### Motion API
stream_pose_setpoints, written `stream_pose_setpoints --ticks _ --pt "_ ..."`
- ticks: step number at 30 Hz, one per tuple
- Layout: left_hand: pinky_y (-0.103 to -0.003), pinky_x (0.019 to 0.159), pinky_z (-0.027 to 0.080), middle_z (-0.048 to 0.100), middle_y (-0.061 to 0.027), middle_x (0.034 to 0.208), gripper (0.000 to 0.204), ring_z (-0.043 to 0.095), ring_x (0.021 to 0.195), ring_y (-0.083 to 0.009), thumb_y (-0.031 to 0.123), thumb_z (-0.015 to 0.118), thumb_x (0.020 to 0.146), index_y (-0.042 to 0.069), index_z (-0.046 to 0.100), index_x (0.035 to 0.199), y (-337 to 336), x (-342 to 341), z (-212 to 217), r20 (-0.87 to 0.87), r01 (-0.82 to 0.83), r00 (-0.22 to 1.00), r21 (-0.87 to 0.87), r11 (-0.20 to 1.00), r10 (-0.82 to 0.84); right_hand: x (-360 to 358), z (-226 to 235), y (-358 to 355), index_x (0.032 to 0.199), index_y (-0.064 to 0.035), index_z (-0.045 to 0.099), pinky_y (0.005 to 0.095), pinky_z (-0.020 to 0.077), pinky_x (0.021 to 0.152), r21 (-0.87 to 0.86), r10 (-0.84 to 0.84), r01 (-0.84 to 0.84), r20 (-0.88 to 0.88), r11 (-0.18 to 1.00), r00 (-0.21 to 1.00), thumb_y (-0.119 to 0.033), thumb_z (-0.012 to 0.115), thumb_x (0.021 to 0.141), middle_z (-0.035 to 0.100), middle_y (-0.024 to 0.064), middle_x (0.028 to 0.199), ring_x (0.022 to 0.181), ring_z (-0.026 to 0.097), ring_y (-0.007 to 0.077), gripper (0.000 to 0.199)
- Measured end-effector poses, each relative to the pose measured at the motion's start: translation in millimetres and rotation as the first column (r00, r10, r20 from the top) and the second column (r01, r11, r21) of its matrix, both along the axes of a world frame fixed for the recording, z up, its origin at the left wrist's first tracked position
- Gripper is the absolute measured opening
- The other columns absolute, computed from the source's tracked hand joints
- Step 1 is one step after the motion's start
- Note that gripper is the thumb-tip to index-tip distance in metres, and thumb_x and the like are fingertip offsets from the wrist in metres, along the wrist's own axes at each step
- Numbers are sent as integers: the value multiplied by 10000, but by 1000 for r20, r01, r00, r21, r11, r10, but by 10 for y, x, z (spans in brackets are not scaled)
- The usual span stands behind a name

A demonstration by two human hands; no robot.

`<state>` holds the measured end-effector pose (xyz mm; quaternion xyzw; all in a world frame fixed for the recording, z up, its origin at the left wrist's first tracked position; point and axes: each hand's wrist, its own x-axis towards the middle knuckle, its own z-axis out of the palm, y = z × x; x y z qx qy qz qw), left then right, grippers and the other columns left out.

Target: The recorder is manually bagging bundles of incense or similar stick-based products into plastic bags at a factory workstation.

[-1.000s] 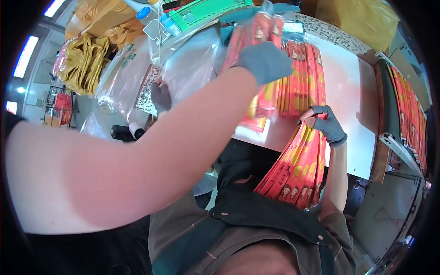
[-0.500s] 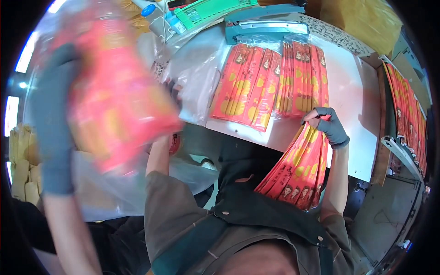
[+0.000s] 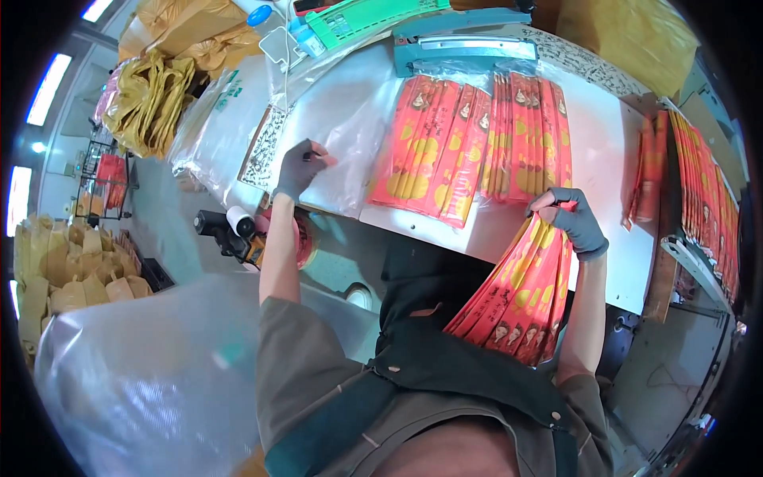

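My right hand (image 3: 574, 221), in a grey fingerless glove, pinches the upper end of a fanned bundle of long red-and-yellow packets (image 3: 513, 298). The bundle slants down over the table's front edge toward my apron. At the left of the table, my gloved left hand (image 3: 302, 165) rests on a pile of clear plastic bags (image 3: 350, 155), its fingers curled at the film. Between my hands lie two clear bags filled with similar packets, a left bagged set (image 3: 429, 151) and a right bagged set (image 3: 526, 135), side by side and just touching.
Behind the bagged sets stands a blue-grey bar sealer (image 3: 469, 52), with a green plastic tray (image 3: 373, 20) beyond. Loose red packets (image 3: 650, 171) lie at the table's right edge beside a packed rack (image 3: 703, 175). A large clear sack (image 3: 151, 374) fills the lower left.
Another person's gloved arm and the plastic-wrapped red bundle have left the left side. My left hand's fingers have curled in. Red packets have appeared at the table's right edge. My right hand barely moves.
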<state>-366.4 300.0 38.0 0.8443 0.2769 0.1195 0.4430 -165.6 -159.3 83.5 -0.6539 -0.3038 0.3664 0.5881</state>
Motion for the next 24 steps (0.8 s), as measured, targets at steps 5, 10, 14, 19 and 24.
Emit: stream_pose_setpoints --ticks 5,10,14,19,24 --pt "-305 670 434 550 -64 806 301 511 705 -171 209 768 655 39 611 847 -223 -137 -23 -249 201 962 385 901 -108 -24 49 26 828 27 671 282 434 785 -21 -10 10 -10 1000 1000 -154 661 752 648 83 807 793 585 155 196" --pt "-317 647 429 562 -89 800 207 540 704 -216 131 689 687 19 606 840 60 -247 -234 -136 204 975 259 944 -173 -21 67 49 837 27 669 271 432 775 -24 10 -10 0 1000 1000 -155 653 752 645 79 805 790 582 150 201" --pt "-348 772 461 575 -127 979 417 564 869 -269 102 657 660 49 566 1063 -197 -281 -166 -137 162 982 261 952 -130 -5 32 12 841 25 670 270 431 779 -31 -1 1 -5 1000 1000 -153 650 751 646 80 807 795 582 149 200" --pt "-385 827 460 573 -137 1048 438 551 958 -325 66 638 666 64 557 1096 -477 -361 -314 75 -69 997 647 759 27 -28 54 32 837 24 670 269 431 783 -27 -1 1 1 1000 1000 -160 655 753 645 85 807 800 583 150 203" --pt "-334 721 462 602 -126 859 168 573 781 -283 57 623 726 14 598 887 -476 -433 -469 215 -192 974 628 754 70 -13 -14 7 827 26 664 284 434 790 -7 0 0 29 1000 1000 -177 663 756 643 87 809 807 585 163 215"
